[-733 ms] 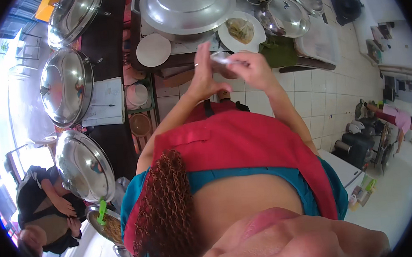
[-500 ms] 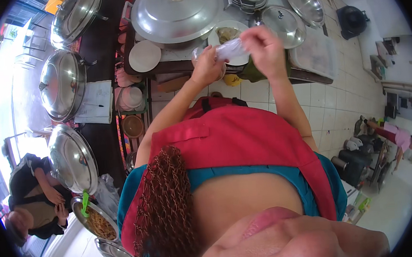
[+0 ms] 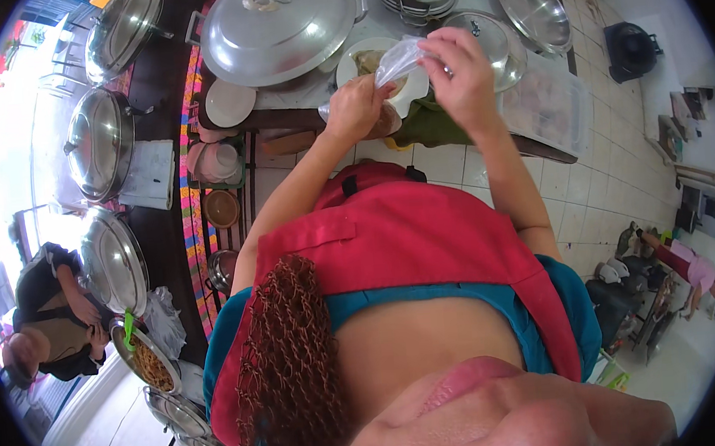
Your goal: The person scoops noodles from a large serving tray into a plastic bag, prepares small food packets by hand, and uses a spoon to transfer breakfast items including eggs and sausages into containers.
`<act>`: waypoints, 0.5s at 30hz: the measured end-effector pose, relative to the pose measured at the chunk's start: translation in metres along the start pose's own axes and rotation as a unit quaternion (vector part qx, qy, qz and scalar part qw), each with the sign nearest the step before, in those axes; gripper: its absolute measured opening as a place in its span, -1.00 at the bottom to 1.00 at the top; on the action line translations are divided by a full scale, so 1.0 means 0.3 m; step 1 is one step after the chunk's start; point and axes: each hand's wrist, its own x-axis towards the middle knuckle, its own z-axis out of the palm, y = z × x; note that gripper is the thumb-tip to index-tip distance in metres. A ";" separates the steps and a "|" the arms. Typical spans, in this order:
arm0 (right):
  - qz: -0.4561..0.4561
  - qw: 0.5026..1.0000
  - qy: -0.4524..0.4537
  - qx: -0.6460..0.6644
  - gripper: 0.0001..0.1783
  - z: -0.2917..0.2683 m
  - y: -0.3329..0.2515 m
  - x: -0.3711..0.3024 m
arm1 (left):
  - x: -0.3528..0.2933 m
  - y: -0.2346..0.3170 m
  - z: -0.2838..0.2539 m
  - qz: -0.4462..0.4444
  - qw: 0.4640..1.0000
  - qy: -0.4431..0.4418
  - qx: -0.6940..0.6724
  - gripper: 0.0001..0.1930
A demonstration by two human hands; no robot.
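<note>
A clear plastic bag (image 3: 398,60) is stretched between my two hands above the table edge. My left hand (image 3: 355,111) is closed round its gathered neck, and something brownish bulges below that fist. My right hand (image 3: 463,75) pinches the bag's upper end, fingers bent. Behind the bag sits a white plate (image 3: 348,68) with a greenish-brown leafy piece of food (image 3: 369,61) on it, partly covered. A green leaf (image 3: 432,125) hangs over the table edge beneath my right hand.
A large lidded pot (image 3: 278,30) and a small white plate (image 3: 231,103) stand to the left. At the right are a glass-lidded pan (image 3: 486,44) and a clear plastic box (image 3: 544,106). Chafing dishes (image 3: 102,145) line the left counter. One person (image 3: 57,314) is beyond it; another (image 3: 692,270) is far right.
The bag has gone from lying nearly level to slanting up toward my right hand. My right hand has shifted slightly; my left keeps its grip. The table's things appear shifted left.
</note>
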 end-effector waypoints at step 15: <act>0.250 0.779 -0.476 0.323 -0.75 -0.184 0.321 -0.100 | 0.015 0.224 -0.101 -0.030 0.927 -0.279 -0.248 -0.82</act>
